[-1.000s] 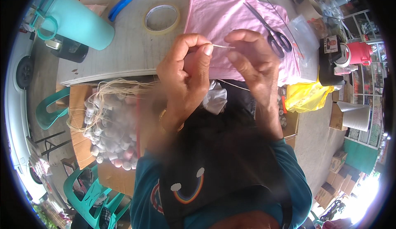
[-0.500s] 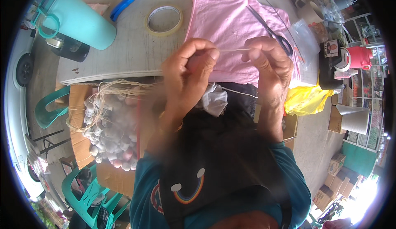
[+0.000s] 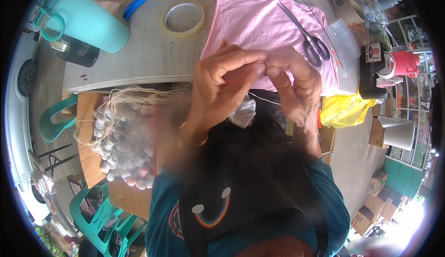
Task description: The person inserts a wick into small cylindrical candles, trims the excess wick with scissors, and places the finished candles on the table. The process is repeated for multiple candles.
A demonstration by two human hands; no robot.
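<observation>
1. Where the two hands meet above the table edge, a thin pale string (image 3: 263, 98) is pinched, and it is seen trailing down below the fingertips.
2. The left hand (image 3: 221, 88) is closed with thumb and forefinger pressed together on the string's upper end.
3. The right hand (image 3: 296, 88) is closed likewise, its fingertips touching those of the left.
4. A small white bundle (image 3: 242, 113) is seen just beneath the hands; what it is cannot be told.
5. A pink cloth (image 3: 259, 23) is spread on the table (image 3: 139, 58) behind the hands, with scissors (image 3: 309, 41) laid on it.
6. A tape roll (image 3: 183, 19) and a turquoise jug (image 3: 83, 18) are placed further left.
7. A box of pale small balls (image 3: 123, 143) with loose strands is seen beside the left forearm.
</observation>
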